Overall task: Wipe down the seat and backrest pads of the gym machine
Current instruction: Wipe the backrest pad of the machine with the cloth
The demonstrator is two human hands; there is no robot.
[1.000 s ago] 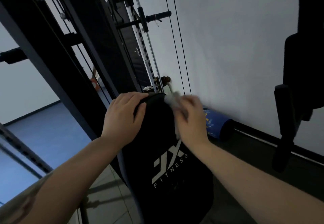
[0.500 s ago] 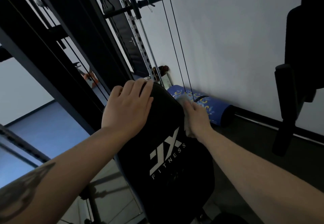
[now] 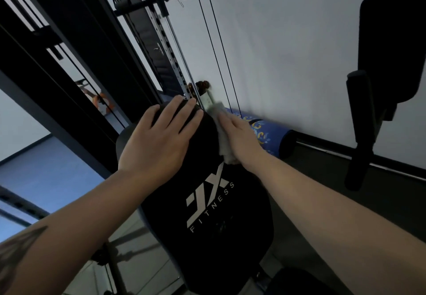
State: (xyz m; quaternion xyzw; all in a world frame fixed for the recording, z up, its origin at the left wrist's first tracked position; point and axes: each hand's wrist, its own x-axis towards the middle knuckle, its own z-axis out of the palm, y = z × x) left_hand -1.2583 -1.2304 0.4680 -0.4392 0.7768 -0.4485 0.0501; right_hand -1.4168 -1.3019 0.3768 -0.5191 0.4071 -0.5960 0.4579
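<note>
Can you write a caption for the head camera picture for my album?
Left hand steadies the black backrest pad while the right hand presses a grey cloth along its upper right edge.

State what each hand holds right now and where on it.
The right hand presses a pale cloth flat against the backrest pad's upper right edge. The left hand holds nothing, resting flat on the pad's top.

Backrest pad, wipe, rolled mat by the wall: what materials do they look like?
Backrest pad: looks like black vinyl or faux leather over padding; smooth, faint sheen, printed white logo.
Wipe under the right hand: pale, crumpled, thin; cloth or paper, can't tell which.
Rolled mat: blue with a yellow pattern, matte; probably foam or rubber.
</note>
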